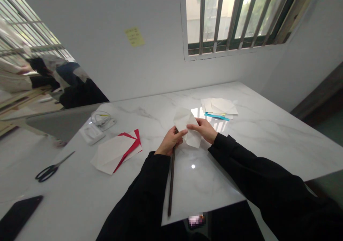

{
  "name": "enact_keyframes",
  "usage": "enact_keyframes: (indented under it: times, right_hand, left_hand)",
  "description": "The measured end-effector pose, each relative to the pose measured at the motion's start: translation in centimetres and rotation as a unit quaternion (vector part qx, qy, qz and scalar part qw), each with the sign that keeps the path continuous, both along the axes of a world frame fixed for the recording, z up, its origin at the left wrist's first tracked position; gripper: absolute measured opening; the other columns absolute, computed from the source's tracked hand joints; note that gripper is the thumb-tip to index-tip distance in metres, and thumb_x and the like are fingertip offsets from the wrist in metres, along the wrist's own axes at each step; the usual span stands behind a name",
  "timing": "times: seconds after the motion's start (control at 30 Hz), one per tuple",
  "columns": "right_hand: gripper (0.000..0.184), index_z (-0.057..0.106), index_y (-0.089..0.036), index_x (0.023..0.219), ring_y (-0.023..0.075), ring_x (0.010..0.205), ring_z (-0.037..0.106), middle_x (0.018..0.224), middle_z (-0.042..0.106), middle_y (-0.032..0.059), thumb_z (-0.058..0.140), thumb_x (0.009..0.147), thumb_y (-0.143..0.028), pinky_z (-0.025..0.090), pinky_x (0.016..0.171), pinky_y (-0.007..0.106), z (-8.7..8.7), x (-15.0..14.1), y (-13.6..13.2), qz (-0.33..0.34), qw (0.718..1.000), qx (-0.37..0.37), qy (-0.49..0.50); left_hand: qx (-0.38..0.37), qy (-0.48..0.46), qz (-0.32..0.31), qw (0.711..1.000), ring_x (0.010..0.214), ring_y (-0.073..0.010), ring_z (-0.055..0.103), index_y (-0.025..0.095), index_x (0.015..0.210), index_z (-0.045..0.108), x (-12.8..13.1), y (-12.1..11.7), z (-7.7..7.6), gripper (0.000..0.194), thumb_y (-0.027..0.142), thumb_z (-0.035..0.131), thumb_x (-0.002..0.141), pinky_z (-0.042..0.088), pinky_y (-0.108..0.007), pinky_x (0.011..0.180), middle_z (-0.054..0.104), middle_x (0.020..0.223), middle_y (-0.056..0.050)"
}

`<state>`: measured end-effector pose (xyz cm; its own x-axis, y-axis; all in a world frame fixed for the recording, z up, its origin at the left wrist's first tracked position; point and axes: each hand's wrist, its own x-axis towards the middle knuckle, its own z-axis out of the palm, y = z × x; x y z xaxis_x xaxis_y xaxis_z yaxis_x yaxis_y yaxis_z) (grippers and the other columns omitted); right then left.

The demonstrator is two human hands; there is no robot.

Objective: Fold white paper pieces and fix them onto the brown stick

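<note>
One stick (172,180), long axis toward you, has its upper end in your left hand (170,141), the nearer one, which also grips the paper (185,118) just ahead; your right hand (205,129) pinches that paper's right side.

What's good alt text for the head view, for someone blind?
The left hand grips a thin brown stick and, with the right hand, a white paper sheet over a marbled table. Red-and-white papers and scissors lie to the left; a paper pile lies farther back at right.
</note>
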<state>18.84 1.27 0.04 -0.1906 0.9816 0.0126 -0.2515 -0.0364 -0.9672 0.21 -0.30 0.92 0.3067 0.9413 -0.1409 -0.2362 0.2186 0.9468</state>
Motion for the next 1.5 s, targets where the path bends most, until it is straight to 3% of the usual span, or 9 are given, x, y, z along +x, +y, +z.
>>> enact_keyframes:
  times: [0.13, 0.27, 0.37, 0.43, 0.53, 0.67, 0.87, 1.1, 1.5]
  right_hand:
    - [0.041, 0.080, -0.017, 0.101, 0.0207, 0.082, 0.073, 0.100, 0.082, 0.0061, 0.091, 0.070, -0.040, 0.058, 0.077, 0.032, -0.1, 0.3, 0.5, -0.049, 0.999, 0.004, 0.023]
    - [0.040, 0.079, -0.017, 0.100, 0.0215, 0.083, 0.074, 0.100, 0.082, 0.0062, 0.091, 0.068, -0.040, 0.059, 0.079, 0.033, 0.0, 0.6, 0.8, -0.080, 0.995, -0.016, 0.055]
    - [0.041, 0.080, -0.017, 0.100, 0.0227, 0.086, 0.075, 0.102, 0.083, 0.0078, 0.092, 0.067, -0.038, 0.060, 0.080, 0.034, -0.1, 0.7, 0.9, -0.083, 0.994, -0.028, 0.066]
    - [0.040, 0.080, -0.016, 0.099, 0.0230, 0.089, 0.075, 0.104, 0.083, 0.0085, 0.092, 0.067, -0.036, 0.060, 0.083, 0.034, -0.2, 0.7, 1.0, -0.085, 0.993, -0.033, 0.073]
    - [0.037, 0.080, -0.017, 0.098, 0.0226, 0.091, 0.076, 0.105, 0.083, 0.0086, 0.091, 0.067, -0.034, 0.061, 0.085, 0.034, -0.3, 0.7, 1.0, -0.085, 0.992, -0.040, 0.078]
    - [0.036, 0.080, -0.017, 0.100, 0.0218, 0.090, 0.076, 0.104, 0.082, 0.0082, 0.090, 0.068, -0.031, 0.061, 0.085, 0.034, -0.3, 0.6, 0.9, -0.076, 0.994, -0.042, 0.072]
    - [0.038, 0.078, -0.017, 0.103, 0.0223, 0.089, 0.076, 0.104, 0.082, 0.0087, 0.090, 0.070, -0.030, 0.062, 0.084, 0.036, -0.1, 0.4, 0.6, -0.065, 0.996, -0.032, 0.051]
    - [0.034, 0.077, -0.016, 0.105, 0.0220, 0.084, 0.075, 0.103, 0.082, 0.0094, 0.086, 0.073, -0.024, 0.062, 0.078, 0.034, 0.1, 0.5, 0.6, -0.058, 0.991, -0.083, 0.088]
    - [0.029, 0.076, -0.013, 0.104, 0.0202, 0.076, 0.074, 0.096, 0.081, 0.0104, 0.081, 0.077, -0.018, 0.062, 0.068, 0.030, -0.1, 0.2, 0.6, -0.038, 0.987, -0.126, 0.097]
  left_hand:
    - [-0.006, -0.007, -0.011, 1.000, 0.044, -0.0003, 0.028, 0.017, 0.107, 0.062, 0.2, -0.1, 0.3, 0.055, 0.038, 0.096, 0.068, 0.018, -0.018, 0.042, 0.044, 0.069, 0.010]
    - [-0.006, 0.009, 0.028, 1.000, 0.044, -0.0002, 0.030, 0.019, 0.115, 0.061, -0.1, 0.2, 0.7, 0.058, 0.040, 0.092, 0.071, 0.018, -0.019, 0.041, 0.058, 0.083, 0.005]
    - [0.033, 0.116, 0.067, 0.990, 0.045, -0.0025, 0.032, 0.019, 0.131, 0.060, -1.1, 0.8, 0.6, 0.059, 0.042, 0.082, 0.081, 0.024, -0.021, 0.044, 0.067, 0.094, -0.001]
    - [0.078, 0.254, 0.126, 0.956, 0.051, -0.0078, 0.045, 0.020, 0.140, 0.057, -2.0, 1.2, 0.2, 0.060, 0.037, 0.075, 0.086, 0.038, -0.024, 0.052, 0.070, 0.098, -0.004]
    - [0.164, 0.443, 0.188, 0.861, 0.085, -0.0207, 0.067, 0.023, 0.151, 0.053, -2.8, 1.4, -0.8, 0.069, 0.023, 0.071, 0.085, 0.055, -0.036, 0.084, 0.072, 0.116, -0.009]
    - [0.293, 0.470, 0.202, 0.807, 0.121, -0.0340, 0.064, 0.020, 0.141, 0.066, -2.6, 1.2, -1.4, 0.064, 0.015, 0.072, 0.078, 0.047, -0.050, 0.111, 0.068, 0.130, -0.016]
    - [0.301, 0.266, 0.150, 0.904, 0.094, -0.0197, 0.068, 0.026, 0.135, 0.070, -1.5, 0.2, 0.6, 0.046, 0.024, 0.069, 0.089, 0.057, -0.032, 0.082, 0.069, 0.124, -0.009]
    - [0.429, 0.378, 0.065, 0.818, 0.103, -0.0193, 0.066, 0.030, 0.130, 0.072, -1.2, -0.8, 1.0, 0.051, 0.014, 0.072, 0.082, 0.057, -0.034, 0.087, 0.053, 0.149, -0.009]
    - [0.397, 0.298, 0.077, 0.865, 0.105, -0.0209, 0.069, 0.026, 0.101, 0.083, -0.9, -0.5, 0.7, 0.019, 0.021, 0.079, 0.083, 0.061, -0.032, 0.082, 0.061, 0.139, -0.010]
